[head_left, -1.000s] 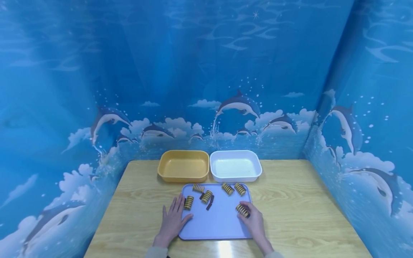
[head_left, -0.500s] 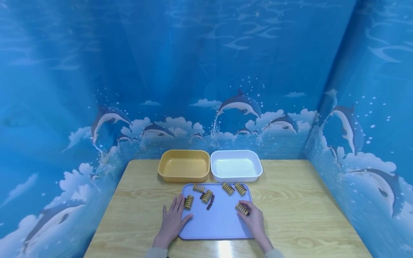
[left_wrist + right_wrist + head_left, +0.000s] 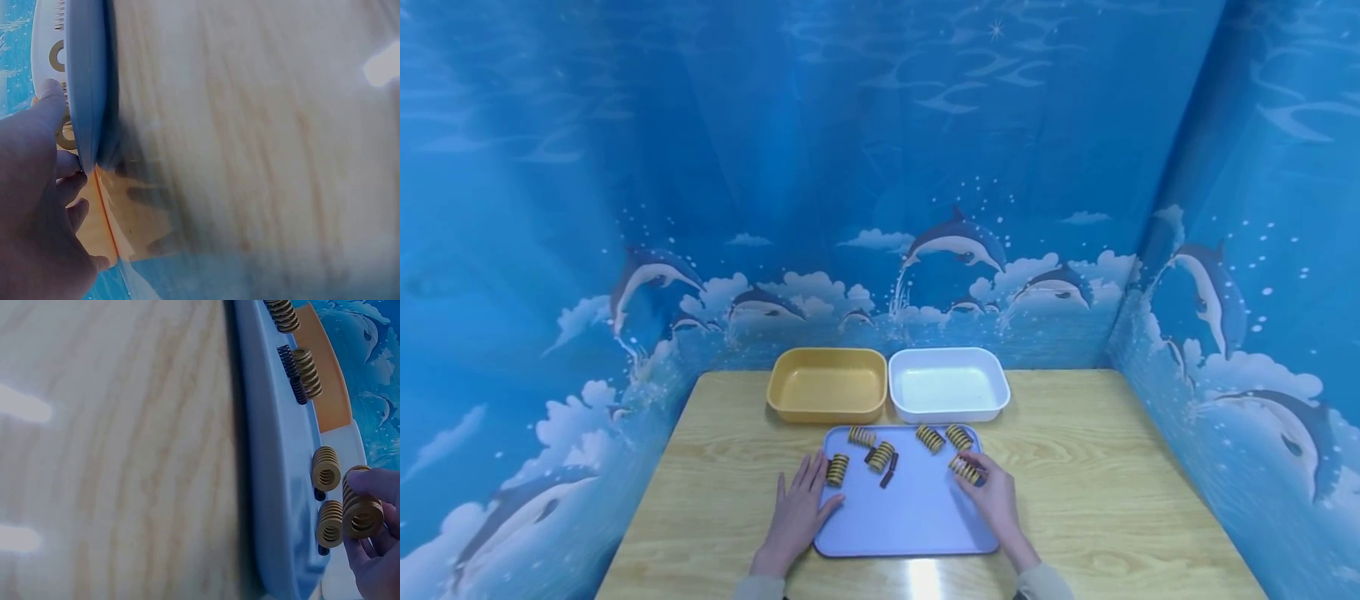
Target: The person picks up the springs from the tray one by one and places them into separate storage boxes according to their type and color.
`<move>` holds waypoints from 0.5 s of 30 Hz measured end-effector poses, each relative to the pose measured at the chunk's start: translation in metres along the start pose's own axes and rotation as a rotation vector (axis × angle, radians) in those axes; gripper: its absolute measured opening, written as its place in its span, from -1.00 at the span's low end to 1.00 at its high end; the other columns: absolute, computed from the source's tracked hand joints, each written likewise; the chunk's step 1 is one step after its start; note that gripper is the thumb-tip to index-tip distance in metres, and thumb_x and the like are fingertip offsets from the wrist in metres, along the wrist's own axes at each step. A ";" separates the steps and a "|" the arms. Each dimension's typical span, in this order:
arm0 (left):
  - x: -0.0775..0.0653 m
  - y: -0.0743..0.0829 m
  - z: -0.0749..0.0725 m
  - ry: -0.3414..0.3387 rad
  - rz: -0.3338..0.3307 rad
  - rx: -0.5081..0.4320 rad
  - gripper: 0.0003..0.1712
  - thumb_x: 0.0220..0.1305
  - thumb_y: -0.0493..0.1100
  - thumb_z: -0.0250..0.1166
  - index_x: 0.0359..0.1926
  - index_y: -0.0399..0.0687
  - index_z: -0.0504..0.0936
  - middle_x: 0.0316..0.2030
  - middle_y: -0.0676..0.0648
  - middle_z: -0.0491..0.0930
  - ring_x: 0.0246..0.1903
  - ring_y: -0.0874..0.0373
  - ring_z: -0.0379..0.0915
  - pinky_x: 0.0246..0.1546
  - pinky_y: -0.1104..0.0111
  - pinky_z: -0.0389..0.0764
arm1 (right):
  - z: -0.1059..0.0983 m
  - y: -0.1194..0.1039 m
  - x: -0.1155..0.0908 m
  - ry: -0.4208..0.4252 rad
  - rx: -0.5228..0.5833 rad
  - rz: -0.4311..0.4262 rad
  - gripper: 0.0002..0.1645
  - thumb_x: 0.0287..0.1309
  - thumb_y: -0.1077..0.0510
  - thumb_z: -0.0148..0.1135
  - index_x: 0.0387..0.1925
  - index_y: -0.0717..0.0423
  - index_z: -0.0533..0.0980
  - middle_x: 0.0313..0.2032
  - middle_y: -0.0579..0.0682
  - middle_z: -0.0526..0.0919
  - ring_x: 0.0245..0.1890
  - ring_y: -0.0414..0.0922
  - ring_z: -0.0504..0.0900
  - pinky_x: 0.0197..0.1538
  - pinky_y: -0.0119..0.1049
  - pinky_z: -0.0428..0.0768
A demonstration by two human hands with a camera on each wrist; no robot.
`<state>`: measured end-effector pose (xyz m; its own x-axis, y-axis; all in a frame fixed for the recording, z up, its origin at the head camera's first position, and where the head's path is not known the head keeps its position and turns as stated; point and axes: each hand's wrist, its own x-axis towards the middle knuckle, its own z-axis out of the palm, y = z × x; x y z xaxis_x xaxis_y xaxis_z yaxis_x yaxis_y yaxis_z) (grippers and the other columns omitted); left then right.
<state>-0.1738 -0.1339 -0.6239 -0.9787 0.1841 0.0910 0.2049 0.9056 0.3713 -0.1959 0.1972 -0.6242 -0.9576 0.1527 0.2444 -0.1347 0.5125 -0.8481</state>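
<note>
Head view: at lower centre, the right hand (image 3: 997,502) pinches a thick gold coil spring (image 3: 964,469) between thumb and fingers, over the right part of the blue tray (image 3: 910,521). Whether that spring touches the tray, I cannot tell. Left of it in the frame, the left hand (image 3: 799,512) lies spread across the tray's left edge, its fingertips near another gold spring (image 3: 838,470). Two gold springs (image 3: 929,439) sit side by side at the tray's upper right. Towards its upper left are two more, a tilted one (image 3: 881,456) and a paler-looking one (image 3: 861,437), with thin dark springs (image 3: 888,477) close to the tilted one. Right wrist view shows the gripped spring at right, its round open end facing the camera. Just above the tray in the head view, a yellow bin (image 3: 827,392) and a white bin (image 3: 950,387) stand side by side on the wooden worktop (image 3: 1105,483). Blue dolphin-print sheeting (image 3: 880,167) fills the upper frame.
</note>
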 end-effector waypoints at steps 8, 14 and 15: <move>0.000 0.000 -0.001 0.007 0.004 0.003 -0.17 0.41 0.16 0.23 0.47 -0.30 0.29 0.50 -0.23 0.23 0.48 -0.26 0.09 0.37 -0.44 -0.04 | -0.007 -0.002 0.015 0.023 -0.011 -0.068 -0.46 -0.16 0.48 0.54 -0.02 0.29 0.66 -0.06 0.19 0.76 -0.07 0.18 0.74 0.02 -0.04 0.71; 0.001 -0.001 -0.001 0.017 0.013 -0.002 -0.18 0.41 0.16 0.23 0.44 -0.32 0.33 0.48 -0.24 0.27 0.47 -0.27 0.11 0.36 -0.45 -0.02 | -0.013 -0.005 0.024 0.022 -0.006 -0.073 -0.47 -0.14 0.49 0.53 -0.02 0.31 0.66 -0.06 0.21 0.75 -0.06 0.19 0.73 0.03 -0.02 0.70; 0.001 -0.001 -0.001 0.019 0.015 -0.005 -0.18 0.41 0.16 0.23 0.44 -0.32 0.33 0.47 -0.25 0.27 0.47 -0.28 0.11 0.36 -0.45 -0.02 | -0.015 -0.006 0.025 0.022 -0.011 -0.077 -0.47 -0.14 0.49 0.53 -0.02 0.31 0.66 -0.06 0.22 0.75 -0.07 0.19 0.73 0.03 -0.01 0.70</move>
<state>-0.1751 -0.1352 -0.6228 -0.9751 0.1899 0.1141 0.2193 0.9011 0.3740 -0.2152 0.2105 -0.6062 -0.9386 0.1312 0.3191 -0.2046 0.5330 -0.8210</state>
